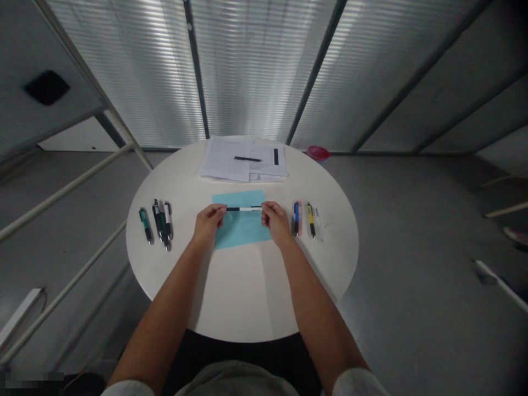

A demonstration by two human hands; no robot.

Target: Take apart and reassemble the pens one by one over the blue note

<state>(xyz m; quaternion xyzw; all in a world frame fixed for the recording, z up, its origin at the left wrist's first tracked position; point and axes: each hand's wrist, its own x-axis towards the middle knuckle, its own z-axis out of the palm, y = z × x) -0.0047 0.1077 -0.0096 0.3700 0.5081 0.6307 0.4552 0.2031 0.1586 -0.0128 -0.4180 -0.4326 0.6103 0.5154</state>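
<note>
A white pen with a black grip (249, 209) is held level above a light blue sheet (241, 231). My left hand (210, 221) pinches its left end, and my right hand (275, 220) pinches the other. Left of my left hand lie a green pen (145, 225) and several dark and white pens (162, 223). Beside my right hand rest a blue pen (296, 219), a pink one (300, 219), a yellow and black one (311, 220) and a clear one (319, 224).
Stacked papers (225, 159) with a black pen (247, 159) on top lie at the far side of the round white table (243, 297). A pink object (317, 153) shows just past the far right edge. Pale rails (66, 190) stand to the left.
</note>
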